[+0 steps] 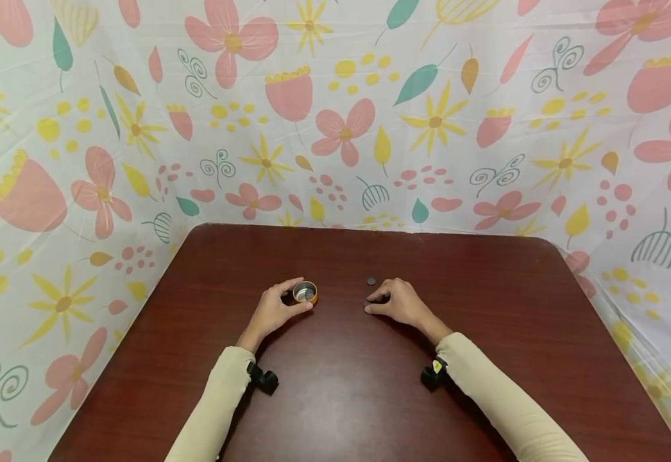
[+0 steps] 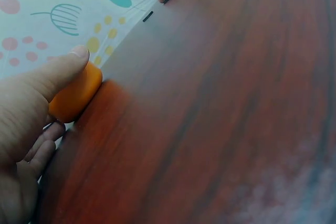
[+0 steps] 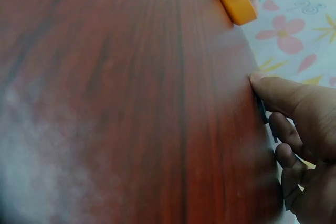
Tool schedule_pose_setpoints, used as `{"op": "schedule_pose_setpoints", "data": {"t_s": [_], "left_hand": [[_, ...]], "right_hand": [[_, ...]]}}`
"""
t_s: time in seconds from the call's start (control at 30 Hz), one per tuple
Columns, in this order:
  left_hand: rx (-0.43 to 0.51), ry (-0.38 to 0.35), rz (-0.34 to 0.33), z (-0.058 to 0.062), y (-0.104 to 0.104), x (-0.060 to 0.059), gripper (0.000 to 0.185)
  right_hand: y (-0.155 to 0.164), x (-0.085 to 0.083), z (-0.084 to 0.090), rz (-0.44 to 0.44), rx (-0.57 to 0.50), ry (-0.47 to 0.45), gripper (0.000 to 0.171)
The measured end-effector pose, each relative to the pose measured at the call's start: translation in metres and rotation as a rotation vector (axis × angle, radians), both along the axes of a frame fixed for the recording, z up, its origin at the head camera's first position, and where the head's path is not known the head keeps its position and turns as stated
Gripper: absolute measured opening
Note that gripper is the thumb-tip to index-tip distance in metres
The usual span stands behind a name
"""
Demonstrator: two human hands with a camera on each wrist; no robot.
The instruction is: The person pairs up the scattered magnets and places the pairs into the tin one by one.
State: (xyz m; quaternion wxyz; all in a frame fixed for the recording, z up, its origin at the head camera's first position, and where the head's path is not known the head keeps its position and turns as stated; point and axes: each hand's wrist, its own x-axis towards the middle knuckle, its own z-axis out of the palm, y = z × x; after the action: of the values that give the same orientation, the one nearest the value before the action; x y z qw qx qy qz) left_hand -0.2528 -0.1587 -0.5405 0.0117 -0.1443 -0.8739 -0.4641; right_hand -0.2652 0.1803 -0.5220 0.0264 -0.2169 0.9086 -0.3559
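A small round orange tin (image 1: 305, 292) with a silvery inside stands open on the dark red-brown table (image 1: 341, 385). My left hand (image 1: 302, 296) grips it, thumb on the near side and fingers round the far side; the thumb presses the tin's orange wall (image 2: 76, 95). My right hand (image 1: 367, 304) rests a little to the right, its thumb and fingers pinching a small dark disc (image 1: 367, 302) at the table's surface. The disc's thin edge (image 3: 261, 109) shows by the thumb. A second dark disc (image 1: 371, 281) lies loose just beyond that hand.
A floral cloth (image 1: 335, 128) walls the table in at the back and on both sides. Both forearms wear beige sleeves with black wrist mounts (image 1: 263, 378). The table's rounded far corners lie well behind the hands.
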Motion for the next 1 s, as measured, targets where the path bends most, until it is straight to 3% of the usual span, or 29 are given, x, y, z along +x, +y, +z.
{"op": "schedule_pose_setpoints", "data": {"t_s": [0.6,1.0], "left_hand": [[0.004,-0.003,-0.013,-0.002,-0.002,0.0,0.069],[0.006,0.0,-0.018,-0.001,-0.002,0.0,0.068]], "right_hand": [[0.002,-0.001,-0.002,0.014,-0.011,0.055,0.014],[0.013,0.003,0.003,0.021,-0.021,0.154,0.015]]}}
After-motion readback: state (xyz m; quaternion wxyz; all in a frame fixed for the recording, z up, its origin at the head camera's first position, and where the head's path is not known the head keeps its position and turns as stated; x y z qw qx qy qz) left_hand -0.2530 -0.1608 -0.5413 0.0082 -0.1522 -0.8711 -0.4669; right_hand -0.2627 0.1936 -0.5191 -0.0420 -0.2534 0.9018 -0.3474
